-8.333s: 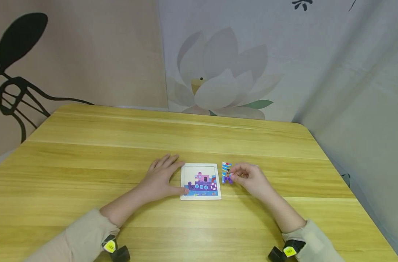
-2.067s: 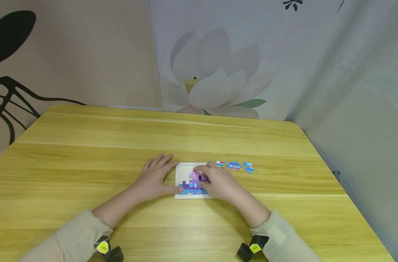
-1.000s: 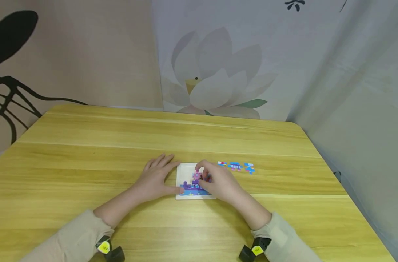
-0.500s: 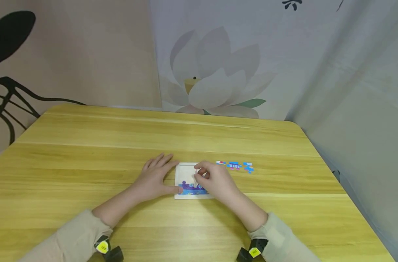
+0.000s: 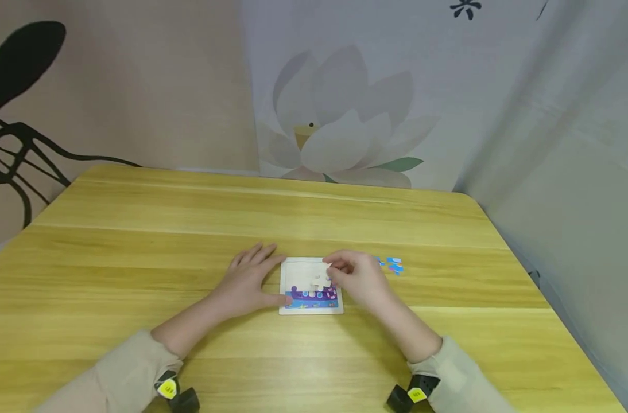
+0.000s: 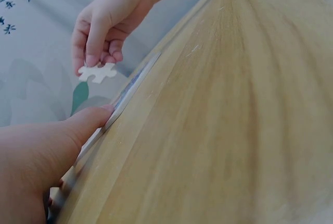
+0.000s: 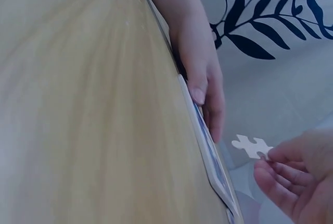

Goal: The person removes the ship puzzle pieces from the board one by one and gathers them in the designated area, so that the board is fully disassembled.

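A square puzzle tray [image 5: 282, 275] with a white rim lies on the table, its lower part filled with purple and blue boat pieces [image 5: 314, 299]. My left hand [image 5: 249, 284] rests along the tray's left side with fingers spread, the thumb on the lower left corner. Above the tray, my right hand [image 5: 360, 278] pinches a jigsaw piece [image 6: 97, 73] between thumb and fingertips. This piece shows its pale back in both wrist views and overlaps the tray's upper right part in the head view.
Loose blue jigsaw pieces [image 5: 395, 265] lie on the wooden table [image 5: 241, 355] to the right of the tray, partly hidden behind my right hand. A patterned curtain [image 5: 345, 86] hangs beyond the table's far edge.
The pink cabin part seen in the tray earlier is gone from it, leaving pale tray floor. My right hand has lifted a piece and moved slightly right. My left hand stays at the tray.
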### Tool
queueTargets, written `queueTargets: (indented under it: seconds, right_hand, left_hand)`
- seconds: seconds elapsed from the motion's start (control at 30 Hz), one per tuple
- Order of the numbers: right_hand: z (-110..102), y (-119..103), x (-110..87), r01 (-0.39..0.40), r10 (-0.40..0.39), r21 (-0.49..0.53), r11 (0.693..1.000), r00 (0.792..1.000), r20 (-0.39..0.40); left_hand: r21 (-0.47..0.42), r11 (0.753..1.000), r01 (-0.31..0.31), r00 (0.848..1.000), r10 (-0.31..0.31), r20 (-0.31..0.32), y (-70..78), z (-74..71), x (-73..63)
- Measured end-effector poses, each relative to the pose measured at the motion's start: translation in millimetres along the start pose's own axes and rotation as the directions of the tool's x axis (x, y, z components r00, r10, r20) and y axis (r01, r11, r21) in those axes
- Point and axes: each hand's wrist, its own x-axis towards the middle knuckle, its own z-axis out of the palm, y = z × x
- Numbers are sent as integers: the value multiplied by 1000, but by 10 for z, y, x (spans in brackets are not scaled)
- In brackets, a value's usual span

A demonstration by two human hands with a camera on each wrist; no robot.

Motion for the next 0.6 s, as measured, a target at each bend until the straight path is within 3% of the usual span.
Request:
queueTargets:
  seconds: [0.4,0.6]
  right_hand:
    - [-278,116,-45,-28,30,32,999,998,-57]
    - [-378,156,-65,31,-30,8,999,997,-65]
  left_hand:
    - [3,1000,-5,1000,5,2,-13,9,2]
    - [-6,1000,2,1000,-2,8,7,-4,-3]
